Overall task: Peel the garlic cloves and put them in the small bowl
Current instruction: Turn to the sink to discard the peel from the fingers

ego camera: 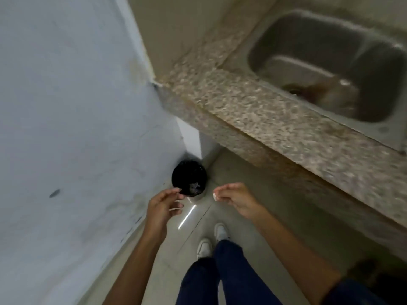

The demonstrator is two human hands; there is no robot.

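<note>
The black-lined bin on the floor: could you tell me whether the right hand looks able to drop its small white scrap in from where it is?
Probably not yet: the right hand is beside the bin, not above it.

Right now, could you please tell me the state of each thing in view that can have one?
Left hand: fingers loosely curled beside the bin, nothing clearly held.
Right hand: pinches a small white scrap, too small to identify.
Bin: on the floor by the wall, black-lined, open, some scraps inside.
Sink: no running water visible; blurred brownish patch near its drain.
</note>
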